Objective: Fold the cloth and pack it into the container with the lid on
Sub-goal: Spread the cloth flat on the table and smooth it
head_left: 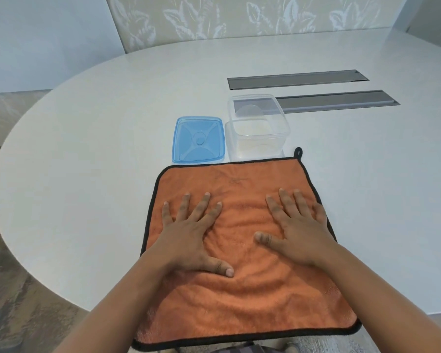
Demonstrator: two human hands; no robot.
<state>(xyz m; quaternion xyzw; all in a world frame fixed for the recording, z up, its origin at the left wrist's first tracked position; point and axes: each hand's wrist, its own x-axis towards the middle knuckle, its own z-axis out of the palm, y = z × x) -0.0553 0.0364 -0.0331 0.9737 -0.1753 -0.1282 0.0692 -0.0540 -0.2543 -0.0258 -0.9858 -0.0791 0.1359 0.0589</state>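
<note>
Orange microfibre cloth (242,250), edged in black with a small hanging loop (298,151) at its far right corner, lies spread flat at the near edge of the white oval table (112,123), its near hem drooping over that edge. Both hands lie palm down on it, well apart, fingers straight and fanned. The left hand (189,233) presses the left half with its thumb stretched toward the cloth's middle; the right hand (295,225) presses the right half, its little finger close to the black right hem. Soft ripples in the pile run between and below the two palms. Just beyond the cloth's far hem stand a clear square container (259,128), uncovered, and to its left, just beside it, a blue lid (199,141) lying flat. Two grey recessed strips (298,79) sit farther back; the nearer one is partly seen through the container's wall. Both forearms are cut off by the lower border.
</note>
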